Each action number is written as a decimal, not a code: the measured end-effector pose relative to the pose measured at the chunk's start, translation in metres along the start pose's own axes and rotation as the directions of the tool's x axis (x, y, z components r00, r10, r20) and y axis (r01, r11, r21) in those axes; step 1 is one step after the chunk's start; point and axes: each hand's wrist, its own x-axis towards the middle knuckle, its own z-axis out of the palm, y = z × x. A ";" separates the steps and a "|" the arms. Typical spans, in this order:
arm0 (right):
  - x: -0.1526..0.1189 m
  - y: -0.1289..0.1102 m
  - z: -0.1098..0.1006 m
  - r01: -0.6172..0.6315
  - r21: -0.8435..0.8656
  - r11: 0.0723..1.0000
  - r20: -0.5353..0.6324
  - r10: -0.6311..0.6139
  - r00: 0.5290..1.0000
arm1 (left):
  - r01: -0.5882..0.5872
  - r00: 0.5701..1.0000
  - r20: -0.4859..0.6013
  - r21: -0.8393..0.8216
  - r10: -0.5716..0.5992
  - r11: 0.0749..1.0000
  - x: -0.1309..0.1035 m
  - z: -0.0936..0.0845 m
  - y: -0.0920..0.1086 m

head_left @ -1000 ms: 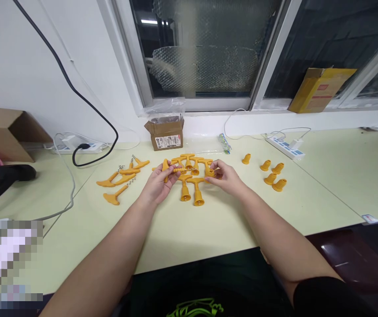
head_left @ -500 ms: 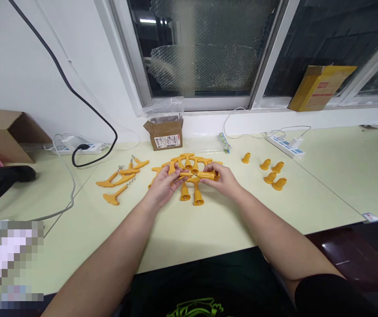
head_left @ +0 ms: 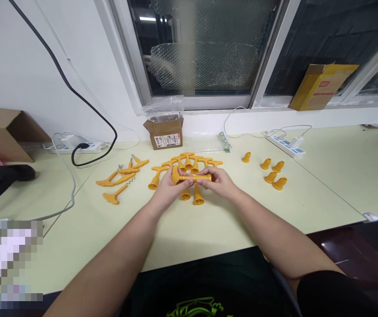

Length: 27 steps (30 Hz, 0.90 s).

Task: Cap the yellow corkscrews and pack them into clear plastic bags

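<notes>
My left hand (head_left: 166, 187) is closed on a yellow T-shaped handle (head_left: 176, 175), held sideways over the table. At its right end is a ribbed yellow cone (head_left: 204, 177), which my right hand (head_left: 220, 182) pinches; the two parts meet end to end and no metal shows between them. Several joined handle-and-cone pieces (head_left: 198, 195) lie behind and below my hands. To the left rest several handles with bare metal spirals (head_left: 111, 196). Several loose yellow cones (head_left: 279, 183) stand or lean at the right.
Behind the pieces is an open cardboard box (head_left: 166, 135) beside a clear plastic bag (head_left: 205, 143). Power strips (head_left: 285, 146) with cables lie near the wall, left and right. A black stand arm (head_left: 7, 172) reaches in at the left edge.
The handle and the cone have come together, covering the metal spiral that showed between them. My right hand has moved slightly left with the cone.
</notes>
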 end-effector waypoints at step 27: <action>0.001 -0.012 0.001 -0.774 0.376 0.510 0.577 0.524 0.626 | -0.265 0.959 0.170 0.277 0.225 0.924 -0.010 -0.008 0.006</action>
